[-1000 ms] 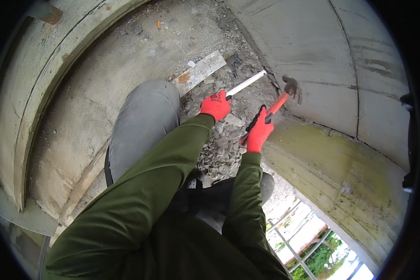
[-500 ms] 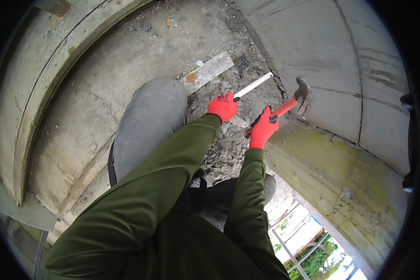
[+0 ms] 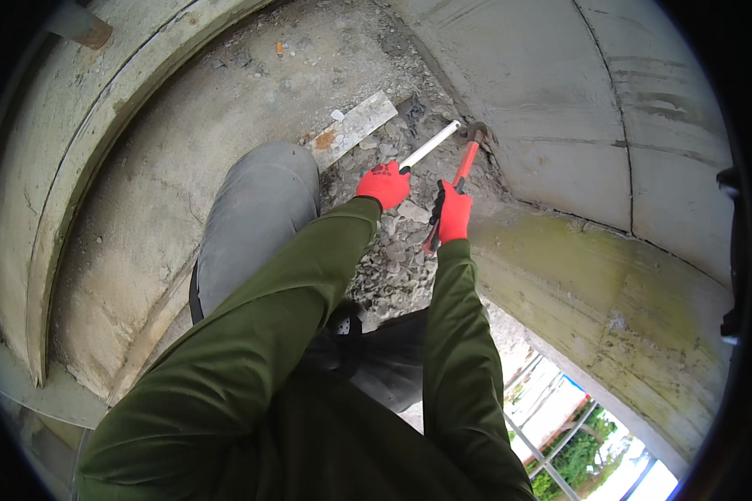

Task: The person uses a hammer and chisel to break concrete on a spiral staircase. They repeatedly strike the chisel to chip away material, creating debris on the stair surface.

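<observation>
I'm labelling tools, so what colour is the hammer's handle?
The handle is red, darker by the right hand; best seen in the head view.

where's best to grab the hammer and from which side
The hammer is probably best held by its lower handle, from the near side, where the right hand grips it: the handle is slim and the head lies at the far end.

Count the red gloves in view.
2: one on the left hand, gripping the white bar; one on the right hand, gripping the hammer. No others visible.
</observation>
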A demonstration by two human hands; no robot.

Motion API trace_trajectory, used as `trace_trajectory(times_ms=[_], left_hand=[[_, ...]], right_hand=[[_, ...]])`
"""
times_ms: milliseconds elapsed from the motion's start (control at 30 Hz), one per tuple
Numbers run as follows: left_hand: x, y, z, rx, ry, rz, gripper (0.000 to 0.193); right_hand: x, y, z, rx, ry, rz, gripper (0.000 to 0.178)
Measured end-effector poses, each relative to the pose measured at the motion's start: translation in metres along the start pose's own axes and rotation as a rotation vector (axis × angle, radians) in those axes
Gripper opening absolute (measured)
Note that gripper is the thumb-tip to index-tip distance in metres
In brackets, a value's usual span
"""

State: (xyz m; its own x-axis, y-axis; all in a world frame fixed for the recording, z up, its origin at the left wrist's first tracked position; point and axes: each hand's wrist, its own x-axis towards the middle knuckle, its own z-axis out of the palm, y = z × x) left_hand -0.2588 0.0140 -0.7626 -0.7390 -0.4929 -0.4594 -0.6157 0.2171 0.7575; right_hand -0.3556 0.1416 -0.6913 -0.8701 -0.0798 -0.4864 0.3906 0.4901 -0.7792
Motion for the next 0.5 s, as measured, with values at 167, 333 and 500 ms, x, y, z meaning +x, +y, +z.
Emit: trace_trajectory(times_ms=[167, 333, 500], left_hand=[[0.005, 0.007, -0.006, 0.007, -0.008, -0.067, 0.040], [-0.001, 0.000, 0.001, 0.078, 0.079, 0.032, 0.036], [-0.012, -0.006, 0.004, 0.121, 0.085, 0.043, 0.035]], right_hand=[[-0.039, -0.031, -0.011, 0.236, 0.067, -0.153, 0.034], [-0.046, 0.009, -0.017, 0.043, 0.199, -0.191, 0.037], [-0.042, 0.025, -0.008, 0.066, 0.101, 0.026, 0.036]])
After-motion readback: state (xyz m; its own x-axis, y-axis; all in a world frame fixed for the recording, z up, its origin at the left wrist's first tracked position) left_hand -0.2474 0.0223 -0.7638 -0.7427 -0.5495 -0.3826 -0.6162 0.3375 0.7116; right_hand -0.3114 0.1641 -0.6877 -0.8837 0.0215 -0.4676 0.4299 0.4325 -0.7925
